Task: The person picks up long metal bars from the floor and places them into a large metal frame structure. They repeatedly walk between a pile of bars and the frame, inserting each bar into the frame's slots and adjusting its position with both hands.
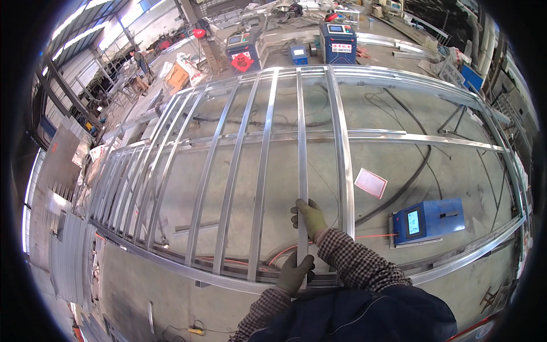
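Note:
A silver metal bar (302,165) lies lengthwise across a large frame of metal tubes (188,268), reaching from the near rail to the far rail. My right hand (311,219), in a yellowish-green work glove, is wrapped round the bar partway along its near half. Closer to me, my gloved left hand (293,276) grips the same bar near its near end, thumb on the right side. Just right of it runs a wider tube (343,154). Several similar bars (260,194) stand parallel to the left, more closely spaced at the far left.
A blue box with a screen (436,219) sits on the floor inside the frame's right part, near a white sheet with a red border (371,183). Dark hoses (419,171) curve across the floor. Beyond the frame stand blue machines (338,45). Another person (140,62) is far left.

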`<control>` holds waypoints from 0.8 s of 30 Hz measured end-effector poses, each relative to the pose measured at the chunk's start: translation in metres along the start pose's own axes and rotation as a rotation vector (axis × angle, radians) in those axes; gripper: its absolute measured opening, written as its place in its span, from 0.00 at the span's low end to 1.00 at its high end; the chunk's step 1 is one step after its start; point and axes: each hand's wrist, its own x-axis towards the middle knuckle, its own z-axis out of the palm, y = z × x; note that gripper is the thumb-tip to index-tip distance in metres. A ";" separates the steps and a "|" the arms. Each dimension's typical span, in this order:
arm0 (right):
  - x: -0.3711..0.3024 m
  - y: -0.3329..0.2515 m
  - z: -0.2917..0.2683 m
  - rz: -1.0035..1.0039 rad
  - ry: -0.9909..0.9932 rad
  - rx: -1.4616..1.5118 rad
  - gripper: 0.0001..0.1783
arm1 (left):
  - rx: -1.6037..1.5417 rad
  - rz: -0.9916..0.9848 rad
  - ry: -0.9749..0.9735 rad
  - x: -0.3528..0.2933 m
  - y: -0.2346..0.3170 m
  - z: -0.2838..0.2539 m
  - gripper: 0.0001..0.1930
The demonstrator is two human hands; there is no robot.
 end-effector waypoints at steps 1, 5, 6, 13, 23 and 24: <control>0.000 0.000 0.000 0.006 0.001 -0.006 0.21 | 0.007 -0.011 0.010 0.000 0.001 0.000 0.25; -0.001 -0.004 -0.002 0.010 0.015 -0.035 0.21 | 0.016 -0.019 0.026 -0.003 0.006 0.007 0.26; -0.001 -0.005 -0.002 0.001 0.022 -0.045 0.21 | 0.035 -0.014 0.038 -0.004 0.006 0.010 0.26; 0.000 -0.004 -0.009 0.022 0.014 -0.059 0.27 | -0.012 0.000 0.025 -0.004 0.004 0.014 0.26; 0.005 0.001 -0.015 0.015 -0.030 -0.035 0.28 | 0.022 0.065 0.037 0.000 -0.003 0.016 0.23; 0.005 0.000 -0.015 0.017 -0.023 -0.045 0.27 | 0.036 0.086 0.053 -0.001 -0.003 0.017 0.23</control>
